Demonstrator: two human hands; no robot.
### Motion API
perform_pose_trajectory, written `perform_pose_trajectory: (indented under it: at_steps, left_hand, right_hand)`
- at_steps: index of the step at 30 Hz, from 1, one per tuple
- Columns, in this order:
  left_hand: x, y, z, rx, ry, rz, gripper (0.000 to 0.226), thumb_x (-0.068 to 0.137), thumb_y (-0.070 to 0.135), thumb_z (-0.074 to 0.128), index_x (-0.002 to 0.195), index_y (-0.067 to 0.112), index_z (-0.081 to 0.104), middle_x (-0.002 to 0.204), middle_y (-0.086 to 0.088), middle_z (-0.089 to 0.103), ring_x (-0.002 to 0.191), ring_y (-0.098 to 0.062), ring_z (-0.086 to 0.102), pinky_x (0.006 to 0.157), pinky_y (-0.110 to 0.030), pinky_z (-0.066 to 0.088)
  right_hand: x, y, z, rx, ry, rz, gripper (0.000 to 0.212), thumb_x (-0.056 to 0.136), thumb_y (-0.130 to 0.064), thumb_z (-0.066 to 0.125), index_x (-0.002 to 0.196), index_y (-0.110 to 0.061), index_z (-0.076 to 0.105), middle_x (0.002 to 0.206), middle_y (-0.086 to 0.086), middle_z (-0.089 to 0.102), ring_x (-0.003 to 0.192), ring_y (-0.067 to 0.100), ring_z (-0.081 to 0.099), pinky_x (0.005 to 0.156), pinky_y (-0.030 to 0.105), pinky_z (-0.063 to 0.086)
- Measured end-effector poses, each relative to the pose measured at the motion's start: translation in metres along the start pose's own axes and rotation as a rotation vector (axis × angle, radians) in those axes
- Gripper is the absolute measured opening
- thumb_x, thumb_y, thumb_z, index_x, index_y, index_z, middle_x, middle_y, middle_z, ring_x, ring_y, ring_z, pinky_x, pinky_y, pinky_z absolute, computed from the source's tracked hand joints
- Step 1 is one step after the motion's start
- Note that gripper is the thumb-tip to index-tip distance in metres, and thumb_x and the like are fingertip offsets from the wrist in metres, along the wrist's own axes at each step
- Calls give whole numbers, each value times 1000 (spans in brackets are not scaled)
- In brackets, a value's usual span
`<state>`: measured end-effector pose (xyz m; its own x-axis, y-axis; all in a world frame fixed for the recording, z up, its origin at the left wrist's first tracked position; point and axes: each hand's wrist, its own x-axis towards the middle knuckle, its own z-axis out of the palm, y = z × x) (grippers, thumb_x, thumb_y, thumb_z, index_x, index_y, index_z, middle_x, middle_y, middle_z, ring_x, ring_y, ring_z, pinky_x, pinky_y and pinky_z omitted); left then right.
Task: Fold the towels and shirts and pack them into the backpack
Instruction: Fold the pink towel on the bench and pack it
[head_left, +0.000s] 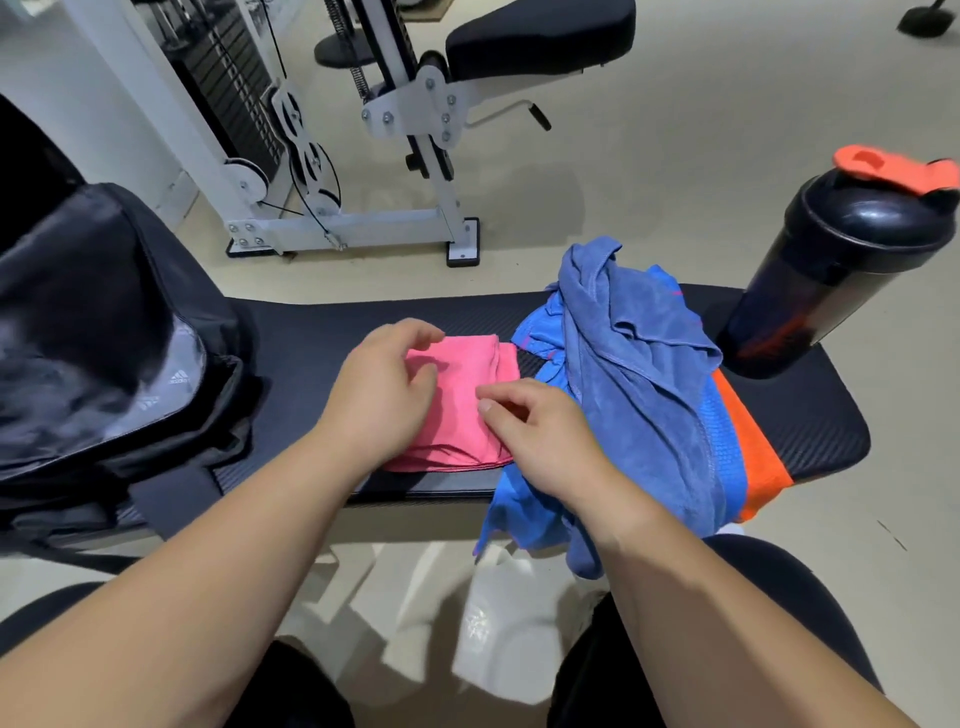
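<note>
Padded gym bench (810, 415), black, spanning the view and carrying all items. Black backpack (104, 332) stands on its left end, its mouth not clearly visible from this angle. Behind, on the floor, a cable weight machine (332, 156). At the right end a dark shaker bottle (831, 270) with an orange flip lid stands upright, touching the edge of the clothing heap. The heap: a crumpled blue towel (644, 364) draped over a blue-and-orange shirt (748, 457), both unfolded and hanging partly over the near edge. At centre, a pink towel (462, 410), already folded into a compact rectangle, lies flat, just beside the heap.

Left hand (384, 389) rests on the pink towel's left part, fingers curled at its far corner; whether they pinch cloth cannot be told. Right hand (540, 431) lies at the right edge, thumb and fingers loosely together, not plainly clamped on fabric.

Step in hand, as judged: finishing the fold. Align the layered edges, press out trapped air from centre outward, and lift with both hands under the stack so the layers do not slip on the way to the backpack.
</note>
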<state>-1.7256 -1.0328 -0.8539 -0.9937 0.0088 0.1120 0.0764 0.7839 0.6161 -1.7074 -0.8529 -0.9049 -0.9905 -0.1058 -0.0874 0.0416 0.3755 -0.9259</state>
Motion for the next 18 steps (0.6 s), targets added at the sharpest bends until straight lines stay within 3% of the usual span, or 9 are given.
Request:
perform_pose_trajectory:
  at_steps: [2,3,5,7,10,15,18]
  left_hand:
    - [1,-15,1,168,-30,107,42,91,36,56,131,24,61,133,-1,60,120,-23,56,105,-41,44]
    - [0,-19,4,251,-103,147,52,91,44,53,139,24,56,145,-4,53,134,-27,48,112,-47,38]
    - [-4,-20,17,415,-282,143,65,96,55,47,154,28,36,165,-2,26,152,-28,21,121,-56,18]
    - [-9,-22,35,537,-395,112,77,96,64,37,161,29,14,169,1,1,155,-26,-2,120,-60,4]
    - [-17,-27,51,616,-391,107,88,89,76,11,160,27,-4,168,-1,-14,154,-27,-14,120,-63,-1]
    - [-20,-32,54,650,-377,135,97,83,82,3,160,24,-8,167,-2,-18,153,-27,-18,120,-62,-4]
    - [-17,-35,50,642,-391,174,100,81,81,1,160,21,-5,168,-3,-14,154,-27,-16,121,-60,-4]
  right_hand:
    - [1,1,-3,14,90,17,17,87,-30,75,103,-23,77,74,-6,68,67,6,60,70,20,48]
    - [2,2,-4,-16,132,20,17,84,-31,78,100,-24,76,62,-8,61,59,4,55,64,18,44]
    - [3,2,-7,-131,188,-2,21,80,-28,80,100,-24,75,59,-16,52,60,0,50,66,15,40]
    - [3,0,-9,-244,184,-39,27,78,-22,79,105,-20,75,75,-16,61,72,4,54,76,18,42]
    - [0,2,-9,-383,124,-88,34,77,-18,77,111,-18,73,105,-1,65,89,16,61,88,22,45]
    - [-1,-2,-9,-604,206,-194,35,83,-33,73,117,-21,69,116,-1,53,108,23,53,92,40,48]
    - [8,-12,-2,-696,158,-301,35,91,-33,63,124,-21,67,139,4,52,136,29,41,111,49,35]
